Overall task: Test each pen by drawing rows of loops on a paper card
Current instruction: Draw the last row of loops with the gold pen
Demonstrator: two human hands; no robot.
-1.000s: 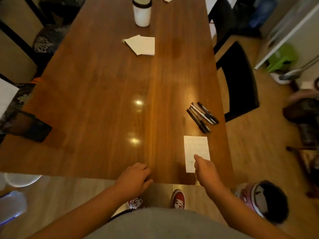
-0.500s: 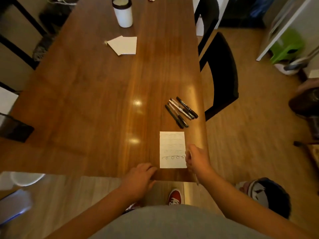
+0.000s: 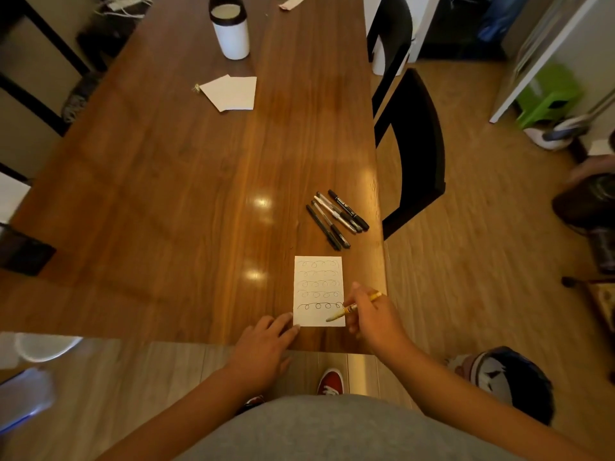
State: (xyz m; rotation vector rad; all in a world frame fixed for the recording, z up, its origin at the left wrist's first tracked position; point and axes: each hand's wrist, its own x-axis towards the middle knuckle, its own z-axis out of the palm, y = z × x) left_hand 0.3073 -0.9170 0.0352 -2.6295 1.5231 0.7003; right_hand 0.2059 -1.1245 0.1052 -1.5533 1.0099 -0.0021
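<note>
Wooden table (image 3: 186,194), near edge at the person. Paper card (image 3: 318,291) lies flat just left of the grip, five rows of loops on it. Left hand (image 3: 266,341) rests flat and unclenched, fingertips touching the card's lower left corner. Right hand (image 3: 374,319) pinched around a yellow pen (image 3: 352,307), tip over the card's lower right. Spare pens (image 3: 336,219) lie beyond the grip.

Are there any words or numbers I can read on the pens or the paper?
None can be read.
Paper card: only rows of drawn loops, no words.
Yellow pen in the right hand: dark band, print too blurred.
Black pens: white markings, too small to read.
</note>
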